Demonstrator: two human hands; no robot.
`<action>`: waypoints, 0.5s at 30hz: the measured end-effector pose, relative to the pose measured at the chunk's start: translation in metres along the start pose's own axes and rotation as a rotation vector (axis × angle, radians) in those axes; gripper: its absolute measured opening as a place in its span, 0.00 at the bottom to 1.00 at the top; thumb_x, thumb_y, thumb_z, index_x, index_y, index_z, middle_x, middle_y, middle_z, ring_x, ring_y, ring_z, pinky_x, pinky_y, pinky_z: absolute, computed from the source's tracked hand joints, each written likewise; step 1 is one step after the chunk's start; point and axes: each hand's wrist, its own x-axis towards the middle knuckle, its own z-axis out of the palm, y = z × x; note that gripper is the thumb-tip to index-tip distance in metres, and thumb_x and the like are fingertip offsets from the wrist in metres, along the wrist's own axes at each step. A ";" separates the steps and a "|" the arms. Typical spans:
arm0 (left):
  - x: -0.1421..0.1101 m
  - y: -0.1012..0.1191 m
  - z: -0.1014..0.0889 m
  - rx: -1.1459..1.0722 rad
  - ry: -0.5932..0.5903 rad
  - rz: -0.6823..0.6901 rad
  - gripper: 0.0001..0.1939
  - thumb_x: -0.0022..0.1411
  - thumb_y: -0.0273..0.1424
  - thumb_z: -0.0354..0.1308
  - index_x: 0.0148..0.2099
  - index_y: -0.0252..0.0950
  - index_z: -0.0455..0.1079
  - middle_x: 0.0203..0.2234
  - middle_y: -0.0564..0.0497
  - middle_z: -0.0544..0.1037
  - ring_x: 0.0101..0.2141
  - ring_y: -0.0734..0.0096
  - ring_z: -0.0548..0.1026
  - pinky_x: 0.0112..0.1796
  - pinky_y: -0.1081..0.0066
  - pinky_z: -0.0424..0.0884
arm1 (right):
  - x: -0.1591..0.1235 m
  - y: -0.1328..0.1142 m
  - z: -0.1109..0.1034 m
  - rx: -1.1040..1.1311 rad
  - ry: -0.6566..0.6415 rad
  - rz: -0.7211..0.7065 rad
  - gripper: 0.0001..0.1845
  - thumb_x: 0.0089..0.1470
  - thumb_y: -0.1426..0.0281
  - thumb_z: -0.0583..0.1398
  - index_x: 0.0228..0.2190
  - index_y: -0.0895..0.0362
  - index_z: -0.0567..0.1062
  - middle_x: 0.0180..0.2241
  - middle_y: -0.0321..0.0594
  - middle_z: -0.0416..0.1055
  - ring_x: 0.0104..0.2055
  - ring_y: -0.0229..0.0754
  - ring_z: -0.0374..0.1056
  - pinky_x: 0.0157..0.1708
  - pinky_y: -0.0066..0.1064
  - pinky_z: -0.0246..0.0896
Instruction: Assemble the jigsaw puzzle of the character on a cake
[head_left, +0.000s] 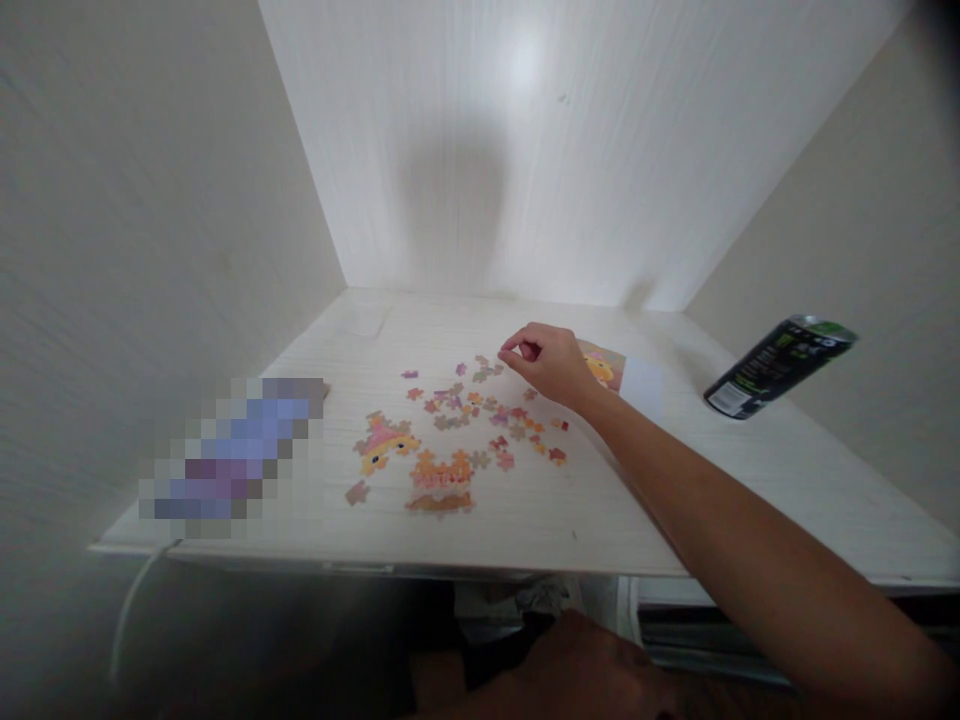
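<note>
My right hand point(551, 360) reaches over the desk with thumb and forefinger pinched together; whatever they hold, if anything, is too small to make out. Just left of and below its fingertips lie greyish puzzle pieces point(484, 370). Many loose jigsaw pieces point(491, 408) spread across the middle. Nearer to me are two joined sections: a yellow face with a pink hat point(386, 440), and an orange block with red lettering point(442, 482). Behind my right wrist, a picture card point(604, 368) is partly covered. Below the desk edge rests my left hand point(600, 665), dark, its fingers not clearly visible.
A dark drink can point(776, 368) stands at the right. On the left lies a pixelated flat object point(240, 450), with a white cable point(131, 600) hanging over the desk edge nearby. Pale panels point(517, 150) enclose the white desk point(525, 530) at back and sides.
</note>
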 end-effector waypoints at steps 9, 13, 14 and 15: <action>0.001 0.001 -0.011 -0.009 -0.076 0.004 0.15 0.68 0.43 0.54 0.42 0.39 0.75 0.34 0.54 0.80 0.31 0.68 0.78 0.18 0.72 0.47 | -0.001 0.001 0.006 0.009 -0.038 0.040 0.10 0.53 0.65 0.64 0.26 0.59 0.77 0.20 0.33 0.64 0.23 0.33 0.56 0.28 0.28 0.50; 0.002 0.005 -0.025 -0.061 -0.123 -0.012 0.16 0.70 0.42 0.51 0.43 0.37 0.75 0.35 0.53 0.80 0.31 0.70 0.78 0.18 0.72 0.48 | -0.004 -0.004 0.012 0.041 -0.107 -0.002 0.09 0.53 0.67 0.65 0.27 0.60 0.77 0.24 0.35 0.69 0.25 0.33 0.60 0.29 0.27 0.52; 0.002 0.006 -0.029 -0.080 -0.152 -0.020 0.16 0.70 0.42 0.51 0.42 0.37 0.75 0.35 0.53 0.80 0.31 0.71 0.77 0.18 0.73 0.48 | -0.005 -0.006 0.014 0.053 -0.141 -0.021 0.07 0.54 0.67 0.65 0.29 0.60 0.78 0.27 0.37 0.72 0.27 0.34 0.62 0.30 0.27 0.54; 0.003 0.006 -0.032 -0.096 -0.185 -0.031 0.16 0.69 0.43 0.52 0.42 0.37 0.75 0.35 0.53 0.80 0.30 0.71 0.77 0.17 0.73 0.48 | -0.006 -0.008 0.016 0.061 -0.178 -0.040 0.06 0.54 0.68 0.65 0.31 0.59 0.79 0.30 0.38 0.74 0.29 0.34 0.65 0.32 0.27 0.56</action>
